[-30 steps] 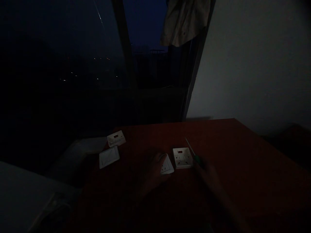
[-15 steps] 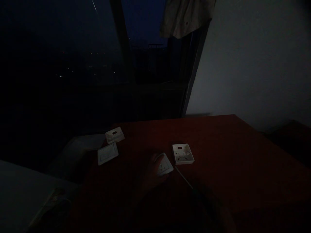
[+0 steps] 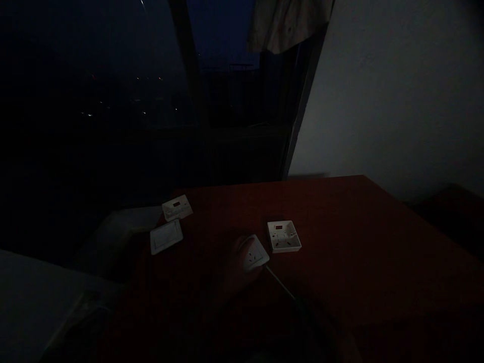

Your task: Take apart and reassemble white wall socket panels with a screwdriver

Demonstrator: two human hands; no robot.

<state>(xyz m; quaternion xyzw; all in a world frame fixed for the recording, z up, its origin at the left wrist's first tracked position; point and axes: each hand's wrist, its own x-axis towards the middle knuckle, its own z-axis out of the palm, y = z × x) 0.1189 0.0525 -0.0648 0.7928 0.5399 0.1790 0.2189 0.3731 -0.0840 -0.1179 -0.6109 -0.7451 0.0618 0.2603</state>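
Observation:
My left hand is closed around a white wall socket, its slotted face turned up. From the lower right, a screwdriver points at the socket's near right corner, its thin shaft catching some light. My right hand is almost lost in the dark at the handle end of the screwdriver. Whether the tip touches the socket I cannot tell. Just right of the socket lies an open white back box, hollow side up.
On the left of the red-brown table lie a second white back box and a flat white plate. A dark window stands behind, with a hanging cloth above and a pale wall at right.
My right hand has drawn back toward me, bringing the screwdriver from beyond the open back box down to the socket's near corner. My left hand keeps its hold on the socket.

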